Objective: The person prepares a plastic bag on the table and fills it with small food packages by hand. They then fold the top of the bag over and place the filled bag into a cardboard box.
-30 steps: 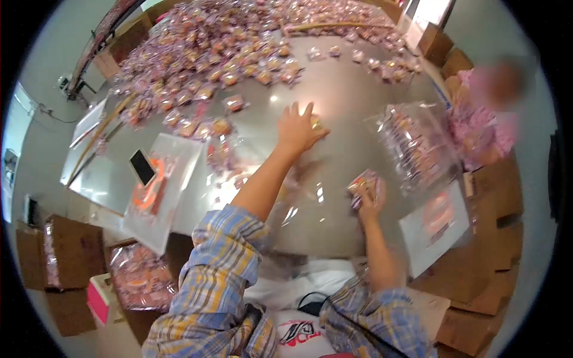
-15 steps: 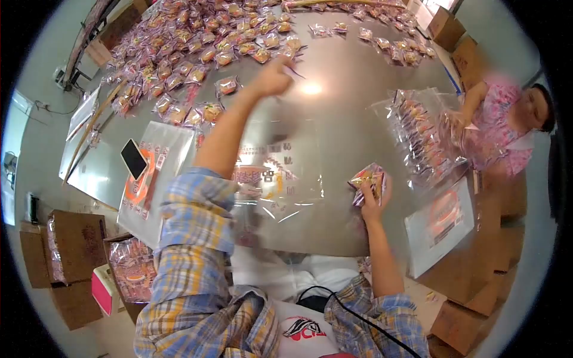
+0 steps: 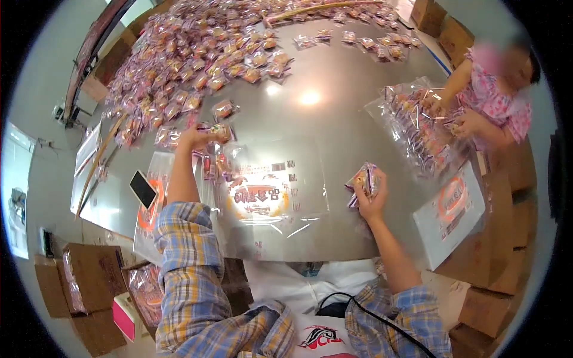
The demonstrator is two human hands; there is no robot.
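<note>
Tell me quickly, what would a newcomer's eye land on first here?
Probably the great heap of small wrapped packets spread over the far left of the metal table. Next, the printed clear bag lying flat between the left hand and the right hand, which grips at least one packet. At right, a person in pink handles a filled clear bag.

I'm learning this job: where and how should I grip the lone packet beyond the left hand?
Probably pinch the lone packet across its plump middle, from above and the right, where the table is bare; its ends look thin. The left hand and the packet it touches crowd the near side.
</note>
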